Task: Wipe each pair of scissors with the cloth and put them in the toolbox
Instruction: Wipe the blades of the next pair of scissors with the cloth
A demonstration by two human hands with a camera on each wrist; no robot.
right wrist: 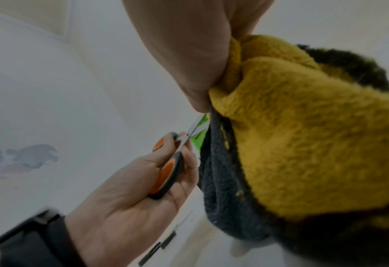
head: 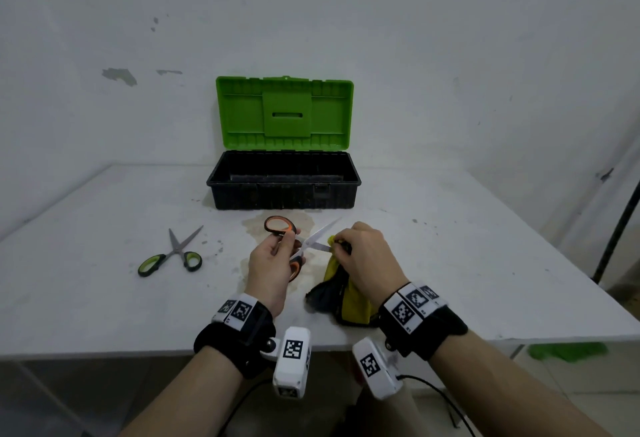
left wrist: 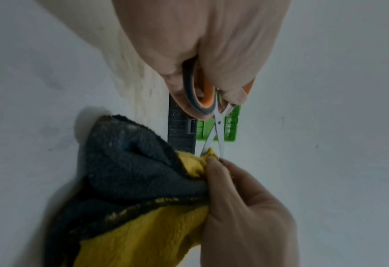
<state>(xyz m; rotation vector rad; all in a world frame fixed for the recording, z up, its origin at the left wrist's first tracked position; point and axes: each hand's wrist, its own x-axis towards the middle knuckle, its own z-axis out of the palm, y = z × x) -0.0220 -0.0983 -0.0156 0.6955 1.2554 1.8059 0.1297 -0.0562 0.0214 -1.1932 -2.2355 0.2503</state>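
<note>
My left hand (head: 277, 256) grips the handles of the orange-and-black scissors (head: 280, 227), held above the table with the blades spread apart. My right hand (head: 360, 249) pinches the yellow and dark grey cloth (head: 349, 298) around the lower blade (head: 320, 246). In the left wrist view the cloth (left wrist: 143, 180) meets the blades (left wrist: 219, 133) at my right fingertips (left wrist: 211, 160). The right wrist view shows the cloth (right wrist: 303, 126) bunched in my fingers and the orange scissors (right wrist: 168, 173) in my left palm. The green-handled scissors (head: 173, 256) lie on the table to the left, blades apart.
The toolbox (head: 284, 180) stands open at the back of the white table (head: 104, 298), black base with green lid (head: 284, 112) raised against the wall. A brownish stain marks the table before it. The table's front edge runs just below my wrists.
</note>
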